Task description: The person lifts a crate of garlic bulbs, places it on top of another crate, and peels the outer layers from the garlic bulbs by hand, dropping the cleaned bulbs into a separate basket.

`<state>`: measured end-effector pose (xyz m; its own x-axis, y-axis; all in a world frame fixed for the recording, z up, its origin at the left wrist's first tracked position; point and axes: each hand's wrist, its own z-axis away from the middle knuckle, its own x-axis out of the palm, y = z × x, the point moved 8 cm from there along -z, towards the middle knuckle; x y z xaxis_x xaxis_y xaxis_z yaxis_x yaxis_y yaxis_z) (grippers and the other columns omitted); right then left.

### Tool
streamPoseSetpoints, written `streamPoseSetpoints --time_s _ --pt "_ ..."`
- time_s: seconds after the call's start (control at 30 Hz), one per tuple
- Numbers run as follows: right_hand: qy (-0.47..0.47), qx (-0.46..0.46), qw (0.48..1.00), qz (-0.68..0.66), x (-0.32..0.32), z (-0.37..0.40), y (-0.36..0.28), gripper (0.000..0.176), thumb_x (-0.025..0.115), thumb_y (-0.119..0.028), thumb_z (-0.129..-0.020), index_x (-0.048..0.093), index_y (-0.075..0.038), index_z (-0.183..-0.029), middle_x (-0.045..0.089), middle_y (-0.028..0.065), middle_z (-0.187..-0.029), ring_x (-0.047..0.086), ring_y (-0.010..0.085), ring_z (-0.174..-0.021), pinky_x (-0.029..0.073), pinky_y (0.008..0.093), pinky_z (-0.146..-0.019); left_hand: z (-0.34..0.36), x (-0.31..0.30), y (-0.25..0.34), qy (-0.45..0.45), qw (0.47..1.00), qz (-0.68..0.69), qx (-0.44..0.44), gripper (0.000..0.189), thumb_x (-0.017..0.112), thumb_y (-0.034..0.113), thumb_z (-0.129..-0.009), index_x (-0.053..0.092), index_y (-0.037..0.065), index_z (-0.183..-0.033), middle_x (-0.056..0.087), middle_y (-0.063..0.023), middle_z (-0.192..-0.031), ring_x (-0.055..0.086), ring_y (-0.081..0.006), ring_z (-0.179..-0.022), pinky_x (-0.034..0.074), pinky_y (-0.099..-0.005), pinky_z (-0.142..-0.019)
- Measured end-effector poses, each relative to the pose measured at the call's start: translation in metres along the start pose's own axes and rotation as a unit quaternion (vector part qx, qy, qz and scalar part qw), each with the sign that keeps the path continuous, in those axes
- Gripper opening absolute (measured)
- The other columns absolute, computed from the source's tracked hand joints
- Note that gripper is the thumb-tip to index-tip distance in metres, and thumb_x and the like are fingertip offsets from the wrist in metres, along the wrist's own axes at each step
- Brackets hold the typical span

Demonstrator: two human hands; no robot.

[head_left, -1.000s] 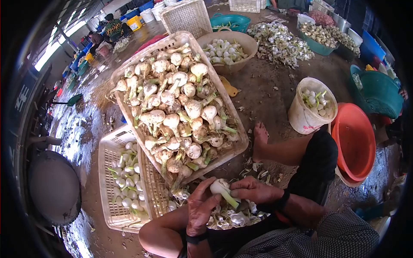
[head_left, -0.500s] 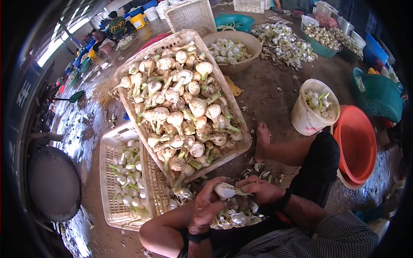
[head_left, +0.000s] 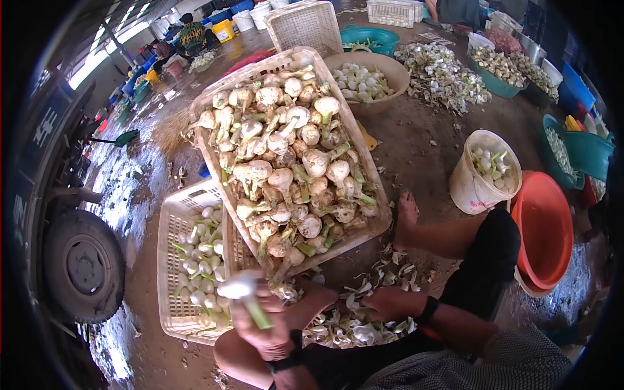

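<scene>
My left hand [head_left: 263, 328] is closed on a garlic bulb [head_left: 239, 287], white and smeared by motion, its green stem lying across the fingers. It is beside the right edge of a low crate [head_left: 170, 279] of cleaned garlic [head_left: 203, 263]. My right hand [head_left: 393, 304] is held low over a heap of garlic peels [head_left: 364, 333], its fingers curled; what is in them, if anything, I cannot make out. In front of both hands, a large tilted crate [head_left: 338, 250] is full of soiled, untrimmed garlic bulbs [head_left: 279, 175].
At the right stand a white bucket [head_left: 465, 172] with cleaned garlic and an orange basin [head_left: 546, 227]. Beyond the crates are a beige tub [head_left: 400, 75] of garlic and a big peel pile [head_left: 442, 75]. A wheel [head_left: 84, 266] is at the left. Other people [head_left: 192, 36] sit far back.
My left hand has moved left and apart from my right hand, carrying the garlic bulb towards the low crate. My right hand has sunk slightly towards the peels. The view has shifted a little.
</scene>
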<state>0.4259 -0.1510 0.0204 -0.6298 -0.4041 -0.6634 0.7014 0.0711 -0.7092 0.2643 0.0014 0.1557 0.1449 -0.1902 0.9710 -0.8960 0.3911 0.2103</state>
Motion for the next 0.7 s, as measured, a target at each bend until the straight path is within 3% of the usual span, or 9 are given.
streamPoseSetpoints --time_s 0.07,0.13,0.17,0.23,0.33,0.47,0.53,0.57,0.7 --pt "0.027 0.008 1.0 -0.002 0.008 -0.014 0.005 0.027 0.058 -0.023 -0.088 0.059 -0.003 -0.106 0.062 0.0195 -0.078 0.062 0.04 -0.073 0.05 0.0463 -0.065 -0.002 0.008 0.043 -0.031 0.994 0.03 0.096 0.072 0.064 0.038 -0.093 0.031 -0.005 -0.141 0.05 -0.0274 -0.126 0.066 -0.0309 -0.101 0.062 -0.0381 -0.077" --pt "0.053 0.018 0.998 -0.001 0.005 -0.027 0.006 0.027 0.06 -0.022 -0.087 0.059 -0.002 -0.106 0.062 0.0198 -0.078 0.063 0.0404 -0.074 0.05 0.0467 -0.065 0.01 -0.018 0.068 0.038 0.987 0.027 0.156 0.074 0.058 0.046 -0.094 0.034 -0.005 -0.141 0.05 -0.0255 -0.126 0.065 -0.0294 -0.102 0.06 -0.0373 -0.08" --pt "0.149 -0.011 0.988 -0.049 -0.014 -0.033 -0.001 0.025 0.061 -0.022 -0.086 0.059 -0.003 -0.103 0.063 0.0202 -0.079 0.063 0.0415 -0.075 0.049 0.0484 -0.066 0.013 -0.024 0.072 0.09 0.983 0.013 0.161 0.072 0.055 0.052 -0.095 0.04 -0.004 -0.139 0.054 -0.0208 -0.124 0.064 -0.0252 -0.097 0.058 -0.0342 -0.081" --pt "0.289 -0.037 0.953 -0.086 -0.048 -0.042 -0.013 0.024 0.062 -0.019 -0.085 0.059 -0.005 -0.105 0.065 0.0203 -0.085 0.063 0.0415 -0.077 0.05 0.049 -0.067 0.013 -0.025 0.064 0.077 0.985 -0.045 0.147 0.07 0.054 0.052 -0.095 0.044 -0.003 -0.137 0.057 -0.0188 -0.121 0.064 -0.0232 -0.094 0.057 -0.0328 -0.079" --pt "0.362 -0.115 0.922 -0.074 -0.061 -0.074 -0.035 0.031 0.06 -0.016 -0.085 0.058 -0.007 -0.115 0.065 0.0192 -0.094 0.064 0.0401 -0.08 0.05 0.0485 -0.067 0.012 -0.024 0.046 0.091 0.981 -0.113 0.131 0.063 0.053 0.051 -0.096 0.051 -0.001 -0.131 0.061 -0.0134 -0.113 0.062 -0.0188 -0.088 0.054 -0.0316 -0.077" --pt "0.306 -0.127 0.942 -0.046 -0.046 -0.126 -0.069 0.045 0.057 -0.01 -0.084 0.052 -0.01 -0.129 0.064 0.0193 -0.097 0.065 0.0393 -0.079 0.051 0.0489 -0.066 0.008 -0.027 0.032 0.094 0.971 -0.196 0.098 0.054 0.059 0.049 -0.093 0.056 0.003 -0.122 0.061 -0.0112 -0.111 0.059 -0.0167 -0.086 0.053 -0.031 -0.076" --pt "0.233 -0.037 0.972 -0.004 -0.036 -0.154 -0.076 0.054 0.054 -0.006 -0.083 0.047 -0.012 -0.136 0.064 0.0193 -0.09 0.065 0.039 -0.076 0.051 0.0489 -0.064 0.011 -0.025 0.032 0.106 0.957 -0.229 0.144 0.056 0.064 0.049 -0.09 0.055 0.004 -0.122 0.061 -0.0096 -0.112 0.059 -0.0174 -0.091 0.053 -0.0322 -0.077" --pt "0.26 -0.054 0.964 0.021 -0.032 -0.161 -0.078 0.058 0.053 -0.003 -0.082 0.046 -0.015 -0.138 0.062 0.019 -0.086 0.065 0.038 -0.073 0.051 0.0482 -0.063 0.012 -0.04 0.032 0.109 0.961 -0.238 0.084 0.058 0.068 0.048 -0.086 0.054 0.005 -0.123 0.061 -0.009 -0.116 0.059 -0.0193 -0.098 0.053 -0.0343 -0.077" --pt "0.247 -0.045 0.966 0.068 -0.021 -0.176 -0.067 0.057 0.055 -0.006 -0.082 0.046 -0.016 -0.138 0.063 0.0174 -0.09 0.065 0.037 -0.076 0.051 0.047 -0.062 0.011 -0.044 0.027 0.102 0.956 -0.261 0.084 0.057 0.069 0.042 -0.085 0.052 0.005 -0.125 0.062 -0.0138 -0.12 0.062 -0.0248 -0.102 0.054 -0.0372 -0.079"
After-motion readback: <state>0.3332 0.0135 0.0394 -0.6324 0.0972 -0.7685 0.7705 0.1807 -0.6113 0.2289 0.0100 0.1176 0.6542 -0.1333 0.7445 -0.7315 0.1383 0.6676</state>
